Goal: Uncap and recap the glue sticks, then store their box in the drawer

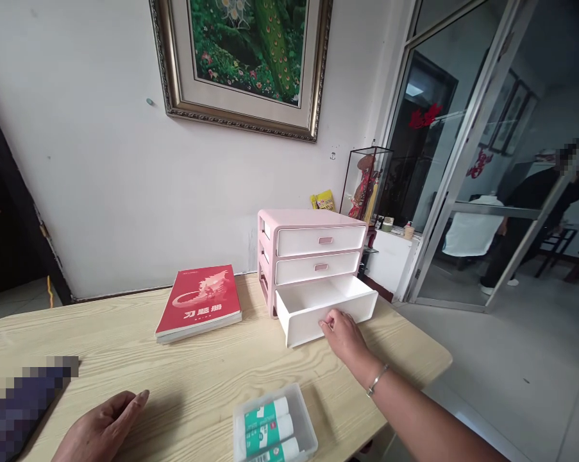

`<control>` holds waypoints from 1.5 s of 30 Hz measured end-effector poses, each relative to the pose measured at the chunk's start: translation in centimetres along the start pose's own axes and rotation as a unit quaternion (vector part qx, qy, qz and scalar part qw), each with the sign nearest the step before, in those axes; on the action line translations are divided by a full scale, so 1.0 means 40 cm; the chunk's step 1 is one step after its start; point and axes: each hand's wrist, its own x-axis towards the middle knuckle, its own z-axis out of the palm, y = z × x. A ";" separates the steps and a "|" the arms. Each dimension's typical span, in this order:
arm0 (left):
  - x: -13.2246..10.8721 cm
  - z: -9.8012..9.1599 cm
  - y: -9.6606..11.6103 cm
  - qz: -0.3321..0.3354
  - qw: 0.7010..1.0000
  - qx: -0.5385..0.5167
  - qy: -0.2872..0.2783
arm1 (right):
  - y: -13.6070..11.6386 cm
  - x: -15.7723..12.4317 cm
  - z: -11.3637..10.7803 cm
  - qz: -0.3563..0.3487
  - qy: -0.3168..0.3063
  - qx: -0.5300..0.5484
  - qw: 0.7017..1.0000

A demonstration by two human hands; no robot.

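My right hand (342,333) reaches to the pulled-out bottom drawer (303,326) of a pink and white desktop drawer unit (313,217). Its fingers are closed at the middle of the drawer's front and cover the handle there. The visible inside of that drawer is white and bare; the two drawers above are closed. My left hand (104,427) is low over the table's left front, thumb stretched out and fingers loosely bent, with nothing seen in it. Between my arms stands a clear plastic box (308,420) holding several white and green tubes (268,423).
A thick red book (200,298) lies on the wooden table (193,378), left of the drawer unit. A dark, partly blurred object (24,404) is at the left edge. Behind are a framed peacock picture (243,119) and a glass case (366,186). A person (529,199) shows beyond the glass door.
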 end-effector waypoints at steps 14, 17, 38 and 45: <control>-0.002 -0.008 0.011 0.010 0.998 -0.006 -0.059 | -0.071 0.183 0.099 0.011 -0.032 0.024 0.999; -0.007 -0.013 0.018 0.009 0.998 -0.003 -0.061 | -0.071 0.177 0.087 0.015 -0.048 0.049 0.998; -0.229 0.116 0.250 0.349 0.907 -0.064 -0.225 | -0.123 -0.347 -0.164 -0.187 -0.131 0.258 0.939; -0.252 0.144 0.247 0.384 0.907 -0.013 -0.173 | -0.137 -0.411 -0.134 -0.261 -0.113 0.144 0.948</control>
